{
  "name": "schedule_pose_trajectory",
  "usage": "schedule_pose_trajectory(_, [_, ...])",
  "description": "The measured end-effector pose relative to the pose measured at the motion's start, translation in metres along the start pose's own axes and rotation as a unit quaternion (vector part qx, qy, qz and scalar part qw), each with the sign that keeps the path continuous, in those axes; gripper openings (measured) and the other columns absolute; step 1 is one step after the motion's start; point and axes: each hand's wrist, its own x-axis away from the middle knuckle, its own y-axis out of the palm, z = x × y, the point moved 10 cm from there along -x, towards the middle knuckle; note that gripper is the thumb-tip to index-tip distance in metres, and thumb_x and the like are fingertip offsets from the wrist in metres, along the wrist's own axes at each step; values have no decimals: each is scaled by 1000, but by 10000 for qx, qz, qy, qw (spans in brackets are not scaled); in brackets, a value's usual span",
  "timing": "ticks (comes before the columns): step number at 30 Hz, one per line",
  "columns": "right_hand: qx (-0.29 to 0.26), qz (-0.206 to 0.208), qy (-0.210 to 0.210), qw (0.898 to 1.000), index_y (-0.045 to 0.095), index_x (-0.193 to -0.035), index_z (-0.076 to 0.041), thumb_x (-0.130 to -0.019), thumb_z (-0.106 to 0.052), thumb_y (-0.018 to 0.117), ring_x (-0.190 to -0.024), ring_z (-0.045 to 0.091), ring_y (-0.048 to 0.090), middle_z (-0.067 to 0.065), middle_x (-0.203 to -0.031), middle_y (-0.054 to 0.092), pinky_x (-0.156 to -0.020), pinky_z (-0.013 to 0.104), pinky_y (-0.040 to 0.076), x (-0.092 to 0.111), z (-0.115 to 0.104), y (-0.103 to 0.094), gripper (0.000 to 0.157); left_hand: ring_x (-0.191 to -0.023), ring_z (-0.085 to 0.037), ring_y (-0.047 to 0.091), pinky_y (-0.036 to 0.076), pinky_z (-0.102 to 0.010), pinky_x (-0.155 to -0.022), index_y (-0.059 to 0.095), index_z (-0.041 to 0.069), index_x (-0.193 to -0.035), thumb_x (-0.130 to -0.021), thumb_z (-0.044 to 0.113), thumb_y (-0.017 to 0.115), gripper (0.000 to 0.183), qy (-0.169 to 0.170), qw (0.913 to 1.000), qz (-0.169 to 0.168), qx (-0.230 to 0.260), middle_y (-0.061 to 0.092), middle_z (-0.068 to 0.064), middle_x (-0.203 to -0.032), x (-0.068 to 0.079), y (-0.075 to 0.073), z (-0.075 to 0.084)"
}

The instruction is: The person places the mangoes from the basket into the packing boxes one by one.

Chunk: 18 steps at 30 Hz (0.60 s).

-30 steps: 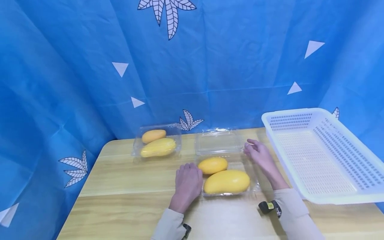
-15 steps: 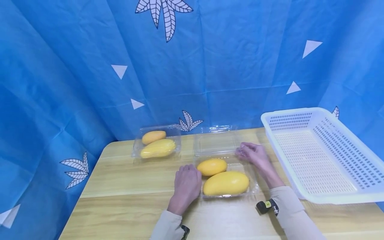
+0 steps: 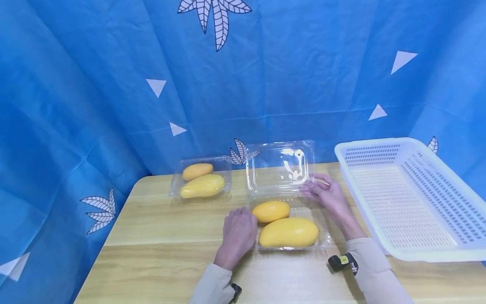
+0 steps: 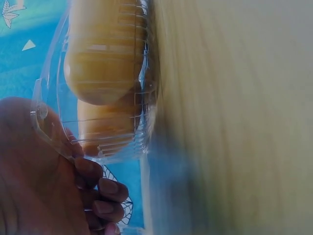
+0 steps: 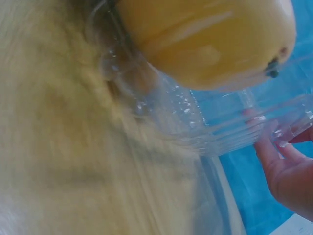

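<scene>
A clear plastic clamshell box (image 3: pixel 324 240) lies on the table, its hinged lid (image 3: pixel 279 169) tilted up at the back. Inside the base are a small oval yellow mango (image 3: pixel 271 211) and a larger, elongated yellow fruit (image 3: pixel 289 232), whose stem end shows in the right wrist view. My left hand (image 3: pixel 240 231) holds the box's left rim with curled fingers; in the left wrist view the rim's corner runs between palm and fingers (image 4: pixel 110 188). At the lid's right edge, my right hand (image 3: pixel 331 198) pinches the thin plastic between thumb and fingers.
Further back on the left, another clear box (image 3: pixel 227 169) contains an orange-yellow fruit (image 3: pixel 197 171) and a yellow one in netting or wrap (image 3: pixel 203 186). A white perforated basket (image 3: pixel 364 223) stands at the right. Behind the wooden table (image 3: pixel 152 253) hangs a blue curtain (image 3: pixel 303 84).
The lid has swung up from lying flat at the back to standing tilted, with my right hand at its edge. My left hand stays at the box's left side.
</scene>
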Motion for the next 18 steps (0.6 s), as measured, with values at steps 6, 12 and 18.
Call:
schedule_pose_trajectory(6, [30, -225, -309, 9993, 36, -138, -6, -94, -5, 55, -112, 33, 57, 25, -132, 49, -91, 36, 47, 1, -8, 2, 48, -64, -25, 45, 38, -37, -59, 46, 11, -71, -97, 21, 38, 29, 54, 9996, 272, -1, 41, -3, -65, -2, -5, 0])
schedule_pose_trajectory(12, [-268, -591, -498, 9967, 33, -136, -4, -95, -3, 53, -118, 38, 51, 25, -136, 44, -96, 38, 43, 0, -13, 11, 46, -64, -26, 47, 39, -38, -58, 46, 11, -69, -96, 20, 41, 29, 27, 9991, 409, 52, 43, -5, -64, -5, -8, -4])
schedule_pose_trajectory(18, [-252, -786, -624, 9946, 32, -135, 0, -95, 2, 48, -123, 40, 46, 25, -137, 43, -98, 42, 41, 2, -14, 15, 43, -67, -27, 49, 41, -39, -60, 48, 12, -71, -98, 21, 38, 30, -16, 9996, 219, 184, 45, -5, -66, -9, -2, -8])
